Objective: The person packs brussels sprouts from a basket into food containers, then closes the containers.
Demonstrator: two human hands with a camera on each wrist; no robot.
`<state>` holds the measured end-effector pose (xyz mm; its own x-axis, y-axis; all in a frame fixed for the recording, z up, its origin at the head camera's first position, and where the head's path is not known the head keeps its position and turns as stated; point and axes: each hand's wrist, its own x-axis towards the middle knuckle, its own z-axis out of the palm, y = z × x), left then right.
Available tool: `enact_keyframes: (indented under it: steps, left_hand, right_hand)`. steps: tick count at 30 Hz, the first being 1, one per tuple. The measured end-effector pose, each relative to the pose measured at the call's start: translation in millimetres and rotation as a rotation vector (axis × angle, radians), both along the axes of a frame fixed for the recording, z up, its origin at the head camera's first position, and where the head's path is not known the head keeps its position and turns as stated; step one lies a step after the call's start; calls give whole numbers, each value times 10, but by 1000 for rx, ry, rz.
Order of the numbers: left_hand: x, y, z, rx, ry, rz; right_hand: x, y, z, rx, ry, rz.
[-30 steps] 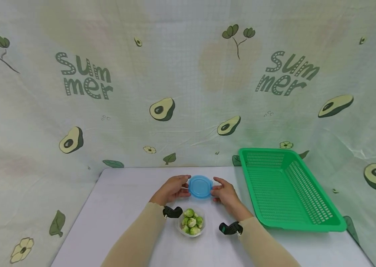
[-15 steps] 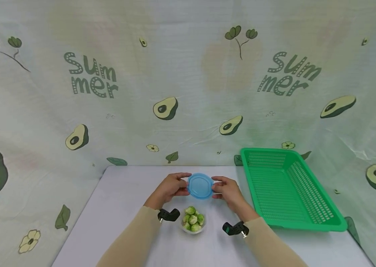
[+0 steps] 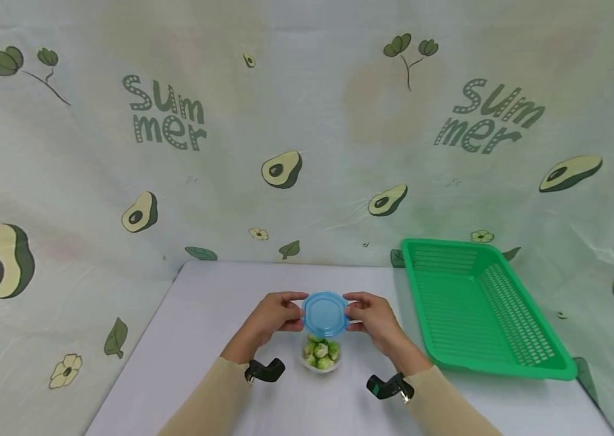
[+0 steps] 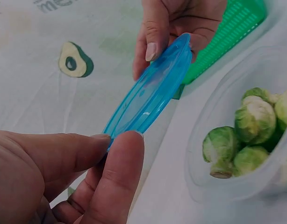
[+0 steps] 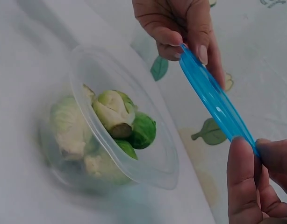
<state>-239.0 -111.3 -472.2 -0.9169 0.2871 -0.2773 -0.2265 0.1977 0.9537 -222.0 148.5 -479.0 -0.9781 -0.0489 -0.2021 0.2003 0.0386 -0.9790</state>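
A round blue plastic lid (image 3: pixel 325 315) is held up between both hands, its flat face turned toward the head camera. My left hand (image 3: pixel 277 318) pinches its left edge between thumb and fingers, and my right hand (image 3: pixel 372 319) pinches the opposite edge. In the head view the lid overlaps the far rim of a clear plastic bowl (image 5: pixel 155 170) full of Brussels sprouts (image 3: pixel 322 352). Both wrist views show the lid tilted and apart from the bowl, whose top is uncovered. The bowl stands on the white table, nearer to me than the lid.
A large green plastic basket (image 3: pixel 481 321) with slotted walls stands at the right of the white table (image 3: pixel 209 303). Behind the table hangs a pale cloth (image 3: pixel 318 121) printed with avocados and lettering. A black wrist device (image 3: pixel 265 370) sits on each forearm.
Both hands have lifted the blue lid and brought it toward the bowl, tipping it more upright. It now overlaps the bowl's far edge. The head view has shifted slightly.
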Motion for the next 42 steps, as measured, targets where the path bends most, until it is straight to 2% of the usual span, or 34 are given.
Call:
enact_keyframes:
  steps: [5, 12, 17, 21, 32, 42]
  left_hand:
    - [164, -48, -50, 12, -8, 16]
    - [353, -79, -204, 24, -16, 26]
    - [400, -56, -267, 20, -8, 36]
    - [428, -47, -279, 14, 1, 46]
    - [517, 2, -310, -44, 82, 45]
    - [560, 14, -333, -98, 113, 41]
  right_hand:
    - [110, -62, -48, 24, -4, -6]
    - [286, -131, -143, 66, -3, -2]
    - [333, -137, -215, 69, -1, -7]
    - [355, -149, -232, 73, -6, -19]
    - [395, -164, -277, 118, 32, -28]
    - [386, -163, -328, 136, 49, -23]
